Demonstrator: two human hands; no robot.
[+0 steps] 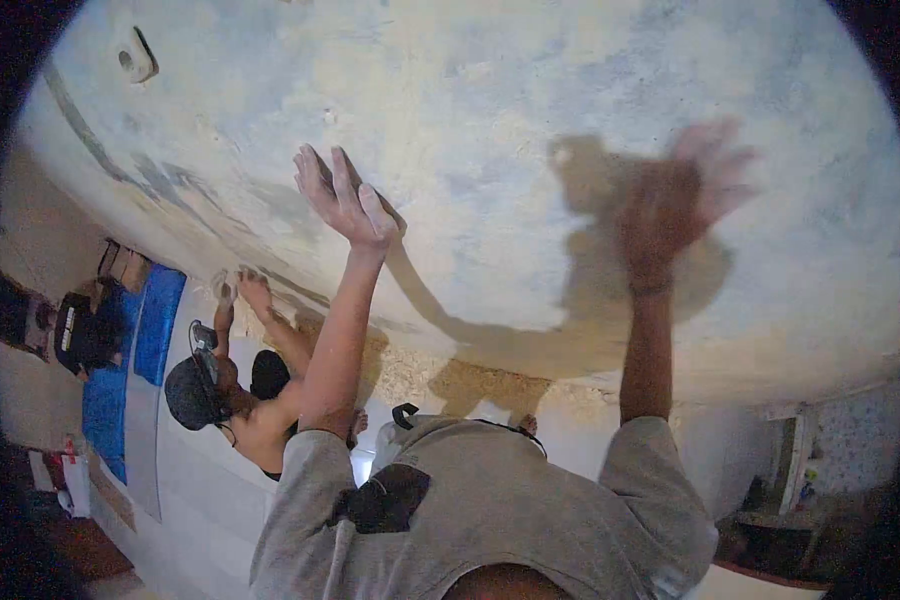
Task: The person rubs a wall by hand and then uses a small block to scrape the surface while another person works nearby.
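The left hand (345, 200) lies flat, fingers stretched out, on the patchy white and yellow plaster wall (490, 90). The blurry right hand (685, 190) spreads loose fingers there too. At the left, another person in a dark cap (192, 392) touches the wall.

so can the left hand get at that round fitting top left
Probably not from here: the left hand lies flat on the plaster, arm stretched, well short of the round fitting; nothing blocks the way.

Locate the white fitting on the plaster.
Head view, top left corner: the white fitting sits on the plaster, above and left of the left hand, far from the blurred right hand.
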